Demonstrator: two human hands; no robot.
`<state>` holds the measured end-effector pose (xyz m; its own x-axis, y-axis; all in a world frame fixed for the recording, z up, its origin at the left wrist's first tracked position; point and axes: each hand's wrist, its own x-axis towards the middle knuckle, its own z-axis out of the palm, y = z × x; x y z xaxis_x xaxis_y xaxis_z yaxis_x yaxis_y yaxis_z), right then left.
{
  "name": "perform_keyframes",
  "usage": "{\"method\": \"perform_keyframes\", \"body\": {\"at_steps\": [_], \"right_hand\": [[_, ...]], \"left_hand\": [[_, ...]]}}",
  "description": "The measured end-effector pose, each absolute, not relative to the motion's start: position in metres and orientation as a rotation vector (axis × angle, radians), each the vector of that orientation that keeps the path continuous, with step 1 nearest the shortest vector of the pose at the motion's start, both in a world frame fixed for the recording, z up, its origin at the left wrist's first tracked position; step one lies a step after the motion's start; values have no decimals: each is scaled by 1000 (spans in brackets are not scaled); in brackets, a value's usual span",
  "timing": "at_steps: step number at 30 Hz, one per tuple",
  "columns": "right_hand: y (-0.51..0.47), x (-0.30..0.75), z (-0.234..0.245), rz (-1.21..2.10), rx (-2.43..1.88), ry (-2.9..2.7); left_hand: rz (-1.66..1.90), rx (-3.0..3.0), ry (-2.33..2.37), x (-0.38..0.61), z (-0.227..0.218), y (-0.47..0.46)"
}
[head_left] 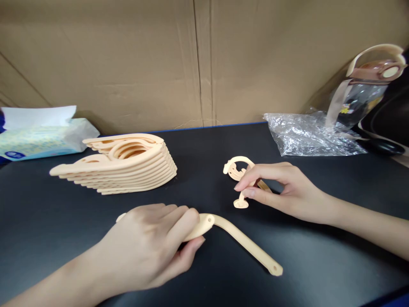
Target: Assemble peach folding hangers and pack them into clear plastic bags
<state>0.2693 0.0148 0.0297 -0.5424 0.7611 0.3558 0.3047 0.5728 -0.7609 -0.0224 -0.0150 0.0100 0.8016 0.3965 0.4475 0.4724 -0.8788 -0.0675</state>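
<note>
My left hand [153,247] is wrapped round a cream plastic piece [204,226] with a small hole near its end. From there a long bent cream arm [247,243] reaches to the right, its tip holed too; the hand hides how the two meet. Farther right, my right hand [287,189] pinches a small cream stem with a flat oval foot [240,204] between thumb and fingers. Just behind these fingers is a curved cream hook-like part [241,160], partly covered by the hand; whether it joins the stem I cannot tell.
A neat stack of matching cream plastic frames [137,170] stands at left on the black table [198,170]. Behind it lies a tissue pack [44,136]. Crumpled clear plastic [306,136] and a drinking bottle [364,98] are at right, with cardboard [143,64] along the back.
</note>
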Motion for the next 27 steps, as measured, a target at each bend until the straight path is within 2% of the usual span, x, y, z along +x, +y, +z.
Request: {"method": "perform_keyframes", "body": {"at_steps": [8, 19, 27], "right_hand": [[15, 270, 27, 875, -775, -2125], [15, 269, 26, 1334, -745, -1816], [19, 268, 26, 1602, -700, -1630]], "left_hand": [[-646, -2799, -615, -17, 16, -12], [-735, -2914, -628, -19, 17, -8], [-661, -3035, -625, -19, 19, -8]]}}
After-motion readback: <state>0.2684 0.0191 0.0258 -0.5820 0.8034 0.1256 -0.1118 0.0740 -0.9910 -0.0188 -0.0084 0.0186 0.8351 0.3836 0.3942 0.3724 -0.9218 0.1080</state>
